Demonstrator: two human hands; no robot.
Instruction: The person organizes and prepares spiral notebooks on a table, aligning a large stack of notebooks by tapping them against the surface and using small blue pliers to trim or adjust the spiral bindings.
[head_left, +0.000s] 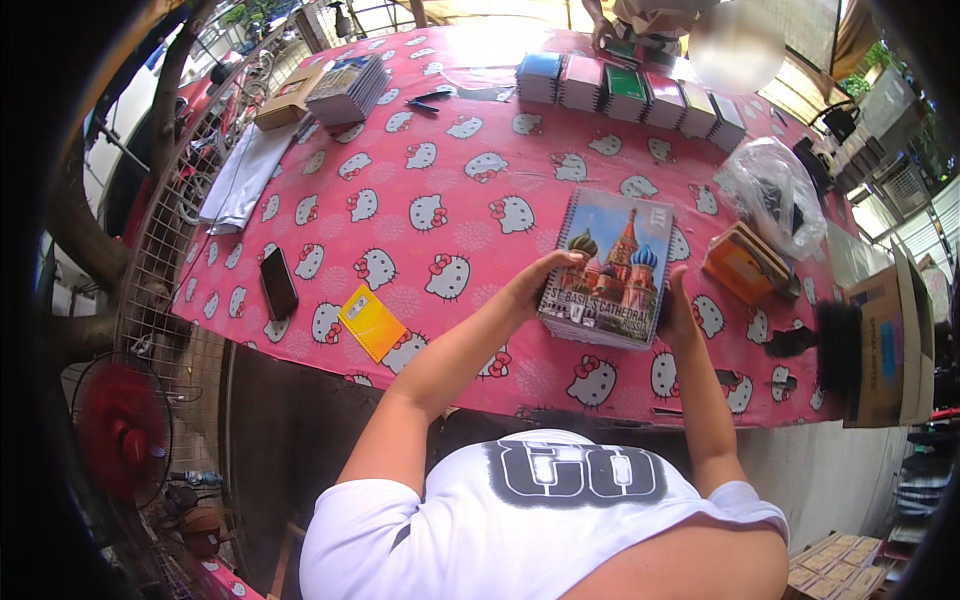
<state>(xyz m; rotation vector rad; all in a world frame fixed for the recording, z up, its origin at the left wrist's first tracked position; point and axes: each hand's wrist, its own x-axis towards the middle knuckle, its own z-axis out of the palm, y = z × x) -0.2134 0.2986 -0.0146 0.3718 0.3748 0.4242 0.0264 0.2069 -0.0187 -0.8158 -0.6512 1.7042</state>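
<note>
Between my two hands is a stack of spiral notebooks (607,265), its top cover showing a cathedral with colourful domes. My left hand (545,283) grips the stack's left side, thumb on the cover. Along the right edge, my right hand (679,308) is closed against the stack, its fingers partly hidden. To the left of my left forearm lies a small yellow-orange spiral notepad (374,324). A black phone (279,284) rests farther left on the pink table cover (410,215). Right of the stack sit several orange-covered notebooks (748,262).
Stacks of small coloured notebooks (626,95) stand in a row at the far side, near another person's hand (603,36). A notebook stack (347,90) is at the far left. A plastic bag (772,190) and a cardboard box (885,340) are at the right. A red fan (122,428) stands left.
</note>
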